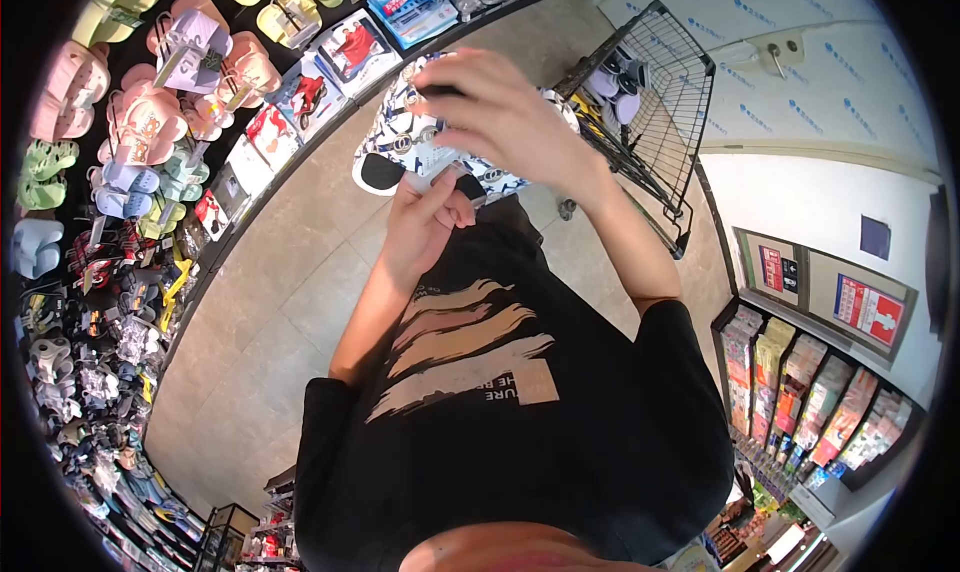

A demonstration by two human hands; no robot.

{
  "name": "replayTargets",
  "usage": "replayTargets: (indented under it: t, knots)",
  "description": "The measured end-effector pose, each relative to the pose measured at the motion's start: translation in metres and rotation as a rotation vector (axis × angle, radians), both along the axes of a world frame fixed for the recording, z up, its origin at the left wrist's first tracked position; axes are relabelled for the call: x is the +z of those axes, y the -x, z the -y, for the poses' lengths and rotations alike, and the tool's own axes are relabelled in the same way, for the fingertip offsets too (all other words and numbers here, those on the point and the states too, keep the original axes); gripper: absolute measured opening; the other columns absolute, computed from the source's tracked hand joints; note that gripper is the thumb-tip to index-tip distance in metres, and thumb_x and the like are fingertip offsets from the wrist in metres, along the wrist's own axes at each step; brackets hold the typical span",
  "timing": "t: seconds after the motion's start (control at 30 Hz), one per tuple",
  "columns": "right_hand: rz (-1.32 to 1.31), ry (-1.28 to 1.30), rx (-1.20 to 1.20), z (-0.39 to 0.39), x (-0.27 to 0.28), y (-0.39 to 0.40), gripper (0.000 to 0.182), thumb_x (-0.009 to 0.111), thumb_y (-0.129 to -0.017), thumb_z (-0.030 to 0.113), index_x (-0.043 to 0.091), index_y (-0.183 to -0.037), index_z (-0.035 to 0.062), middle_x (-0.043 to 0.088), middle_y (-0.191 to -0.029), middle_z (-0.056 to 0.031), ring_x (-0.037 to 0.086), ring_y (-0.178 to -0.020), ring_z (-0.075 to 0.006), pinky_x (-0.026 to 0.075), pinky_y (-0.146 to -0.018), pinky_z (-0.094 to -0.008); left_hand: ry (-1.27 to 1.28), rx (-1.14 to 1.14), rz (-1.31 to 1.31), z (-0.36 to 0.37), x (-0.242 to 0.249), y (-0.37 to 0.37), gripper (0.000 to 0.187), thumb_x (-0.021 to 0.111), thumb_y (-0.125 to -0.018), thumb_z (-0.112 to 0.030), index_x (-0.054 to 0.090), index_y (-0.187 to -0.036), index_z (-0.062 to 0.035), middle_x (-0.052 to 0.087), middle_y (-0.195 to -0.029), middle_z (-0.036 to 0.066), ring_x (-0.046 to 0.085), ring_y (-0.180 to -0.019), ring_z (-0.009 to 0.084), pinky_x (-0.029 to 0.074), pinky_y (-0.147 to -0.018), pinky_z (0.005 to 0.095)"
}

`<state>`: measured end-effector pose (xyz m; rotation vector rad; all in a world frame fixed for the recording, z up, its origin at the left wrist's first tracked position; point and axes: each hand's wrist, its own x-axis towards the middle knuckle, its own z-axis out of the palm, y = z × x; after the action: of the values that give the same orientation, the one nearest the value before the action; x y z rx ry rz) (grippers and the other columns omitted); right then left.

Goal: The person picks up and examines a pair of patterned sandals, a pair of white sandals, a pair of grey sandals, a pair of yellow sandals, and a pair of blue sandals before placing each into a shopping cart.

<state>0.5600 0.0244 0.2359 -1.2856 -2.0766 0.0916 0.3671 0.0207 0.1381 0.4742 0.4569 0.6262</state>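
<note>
My left hand (pixel 430 222) is closed, thumb pressed over a small white-and-black piece (pixel 466 186) that sticks out past the fingers. Just beyond it is a white item with a blue and gold chain-like print (pixel 400 122), whose kind does not show. A rounded black pad with a white rim (pixel 379 173) lies at its left edge. My right hand (pixel 490 112) is over the printed item, fingers spread and smeared by motion; part of the print is hidden behind it.
A black wire shopping cart (pixel 650 122) with shoes (pixel 622 87) in it stands beyond my right arm. Along the left runs a display of pastel clogs and slippers (pixel 190 57) and flat printed packages (pixel 350 47). Packaged goods (pixel 800 382) fill a rack at right.
</note>
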Motion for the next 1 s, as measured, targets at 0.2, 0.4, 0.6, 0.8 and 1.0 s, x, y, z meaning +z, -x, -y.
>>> replayTargets:
  t: [0.2, 0.4, 0.6, 0.8, 1.0]
  knots:
    - [0.057, 0.039, -0.006, 0.001, -0.011, 0.004, 0.016, 0.075, -0.081, 0.020, 0.066, -0.088, 0.0079, 0.065, -0.118, -0.0023, 0.058, -0.119, -0.0256, 0.037, -0.115, -0.0480, -0.054, -0.065, -0.033, -0.011, -0.006, 0.005, 0.020, 0.058, -0.101, -0.010, 0.061, -0.119, -0.0011, 0.068, -0.081, 0.006, 0.066, -0.061, 0.0176, 0.049, -0.056, 0.0280]
    - [-0.260, 0.178, -0.137, 0.001, 0.000, -0.002, 0.013, 0.071, -0.086, 0.013, 0.061, -0.083, 0.0059, 0.068, -0.105, -0.0024, 0.063, -0.103, -0.0297, 0.038, -0.113, -0.0468, 0.081, 0.000, 0.044, -0.007, -0.008, 0.004, 0.019, 0.056, -0.102, -0.008, 0.062, -0.118, -0.0027, 0.069, -0.095, 0.007, 0.065, -0.069, 0.0163, 0.051, -0.060, 0.0284]
    - [-0.199, 0.136, 0.108, 0.030, 0.005, 0.007, 0.014, 0.074, -0.082, 0.010, 0.066, -0.093, 0.0064, 0.063, -0.125, -0.0086, 0.057, -0.119, -0.0329, 0.039, -0.111, -0.0500, 0.042, -0.013, 0.131, -0.015, -0.026, 0.013, 0.034, 0.057, -0.100, -0.008, 0.054, -0.133, -0.0066, 0.067, -0.110, 0.004, 0.061, -0.080, 0.0138, 0.047, -0.068, 0.0286]
    - [-0.346, 0.100, 0.038, 0.068, -0.011, -0.013, 0.023, 0.074, -0.081, 0.006, 0.070, -0.104, 0.0053, 0.058, -0.136, -0.0147, 0.052, -0.129, -0.0359, 0.036, -0.115, -0.0522, -0.002, 0.063, 0.084, -0.020, -0.023, 0.005, 0.043, 0.056, -0.098, -0.012, 0.050, -0.141, -0.0075, 0.061, -0.134, 0.008, 0.053, -0.130, 0.0254, 0.038, -0.112, 0.0447]
    - [-0.476, 0.069, -0.423, 0.083, -0.045, -0.057, 0.044, 0.062, -0.092, 0.010, 0.054, -0.134, 0.0039, 0.060, -0.131, -0.0180, 0.057, -0.122, -0.0363, 0.045, -0.102, -0.0425, 0.081, 0.059, 0.127, -0.021, -0.034, -0.008, 0.050, 0.057, -0.094, -0.005, 0.050, -0.143, -0.0117, 0.060, -0.138, 0.006, 0.054, -0.129, 0.0263, 0.038, -0.111, 0.0480]
